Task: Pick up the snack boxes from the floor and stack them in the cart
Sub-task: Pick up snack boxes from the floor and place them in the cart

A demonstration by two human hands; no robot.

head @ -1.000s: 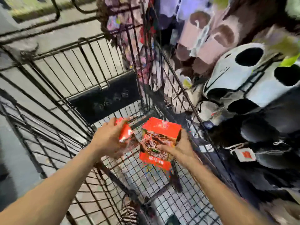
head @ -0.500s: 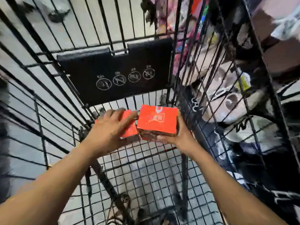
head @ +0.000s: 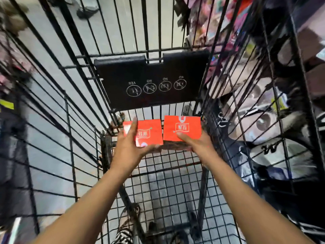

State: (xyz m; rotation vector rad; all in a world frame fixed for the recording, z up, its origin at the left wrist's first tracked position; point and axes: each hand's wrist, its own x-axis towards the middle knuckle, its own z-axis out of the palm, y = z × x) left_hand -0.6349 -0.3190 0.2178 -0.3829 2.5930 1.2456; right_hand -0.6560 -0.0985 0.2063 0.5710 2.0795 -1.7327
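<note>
We look down into a black wire cart [head: 84, 106] with both of our bare arms reaching in toward its far end. Our left hand [head: 129, 148] is wrapped around the left snack box [head: 149, 132], fingers lying over its red top and the thumb running under its near edge, so the hand is closed on that box. Our right hand [head: 195, 144] grips the right snack box [head: 182, 128] from the near side, thumb pressed on the red top and the other fingers tucked beneath, where we cannot see them. The two boxes sit side by side, their inner edges touching or very nearly so, red tops facing up with a pale label printed on each. Both are low at the far end of the cart, just in front of the black plastic flap [head: 151, 80] that hangs on the end wall and carries four round white pictograms. Whether the boxes already rest on the wire mesh floor [head: 168, 182] or hang just above it we cannot tell, since our hands cover their undersides. Through the mesh we see pale floor and, near the bottom edge, a striped shoe [head: 124, 231]. Past the right wall of the cart lies a blurred heap of plush toys [head: 260, 110] in white, black and pink. The left wall shows grey floor behind its bars, with dark blurred shapes further out.
</note>
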